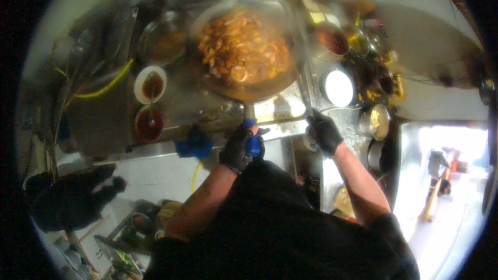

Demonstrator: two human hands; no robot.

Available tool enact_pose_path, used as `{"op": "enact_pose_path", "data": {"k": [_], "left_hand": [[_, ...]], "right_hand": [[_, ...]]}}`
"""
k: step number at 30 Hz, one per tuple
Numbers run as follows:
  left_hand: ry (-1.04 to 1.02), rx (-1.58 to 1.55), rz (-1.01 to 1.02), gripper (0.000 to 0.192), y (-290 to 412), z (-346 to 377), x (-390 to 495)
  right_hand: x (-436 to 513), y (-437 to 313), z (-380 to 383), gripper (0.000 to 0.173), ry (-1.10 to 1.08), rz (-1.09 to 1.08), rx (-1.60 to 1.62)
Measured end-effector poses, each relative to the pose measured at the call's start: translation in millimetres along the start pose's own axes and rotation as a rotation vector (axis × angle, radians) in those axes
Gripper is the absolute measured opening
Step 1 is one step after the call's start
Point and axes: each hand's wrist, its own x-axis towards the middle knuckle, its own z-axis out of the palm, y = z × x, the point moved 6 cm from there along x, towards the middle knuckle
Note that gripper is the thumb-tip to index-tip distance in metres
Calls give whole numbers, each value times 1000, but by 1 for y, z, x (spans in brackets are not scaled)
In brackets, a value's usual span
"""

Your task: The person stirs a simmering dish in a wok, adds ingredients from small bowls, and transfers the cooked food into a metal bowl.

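A large wok [268,87] stands on the stove before me, full of steaming food in reddish-brown sauce [243,44]. My left hand [237,147], in a black glove, grips the wok's handle [253,144], which is wrapped in blue. To the right, my black-gloved right hand [326,134] is closed around the long shaft of a utensil [305,91]. That shaft slants up along the wok's right side. Steam and blur hide its far end, so its kind is unclear.
Left of the wok are a metal pot [163,42], a white bowl of brown sauce [139,87] and a container of red sauce [149,124]. A white round container [338,88], a pot with red contents [330,39] and a metal bowl [383,122] stand right. A blue cloth [193,142] hangs at the counter edge.
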Motion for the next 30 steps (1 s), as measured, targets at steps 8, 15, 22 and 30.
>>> {"op": "enact_pose_path", "data": {"k": [8,15,22,30], "left_hand": [[50,-77,-201,44,-21,-50,-22],[57,33,-385,42,-75,-167,-23],[85,285,-292,33,-86,-203,-9],[-73,1583,-105,30,-80,-235,-1]], "right_hand": [[-54,-15,12,38,-212,689,915],[-83,-26,-13,46,-208,551,294],[-85,-42,-32,51,-176,503,399],[-91,-52,-51,51,-423,443,192]]}}
